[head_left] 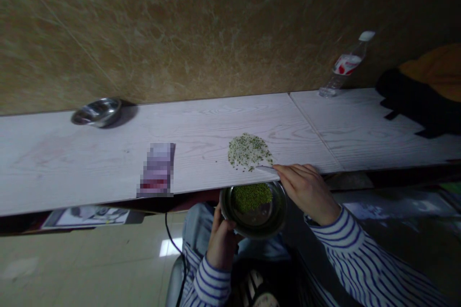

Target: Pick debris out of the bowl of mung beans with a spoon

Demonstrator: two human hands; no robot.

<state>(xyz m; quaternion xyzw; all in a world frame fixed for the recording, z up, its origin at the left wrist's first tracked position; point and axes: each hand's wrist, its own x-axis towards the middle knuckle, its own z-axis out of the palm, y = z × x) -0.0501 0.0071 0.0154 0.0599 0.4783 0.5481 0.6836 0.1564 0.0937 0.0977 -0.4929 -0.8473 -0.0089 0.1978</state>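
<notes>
My left hand [221,240] grips the left rim of a metal bowl [277,223], holding it just below the table's front edge. Green beans [252,196] lie inside the bowl. On the white table [201,124], a pile of mixed white and green grains [249,150] is spread near the edge. My right hand [306,189] pinches a thin, pale flat piece [265,170], whose tip touches the near side of the pile. A few loose grains lie around the pile.
An empty metal bowl [98,112] sits at the back left, by the wall. A pixelated flat item [157,170] lies at the front edge, left of the pile. At the back right stand a plastic bottle [344,67] and a black and orange item [428,91].
</notes>
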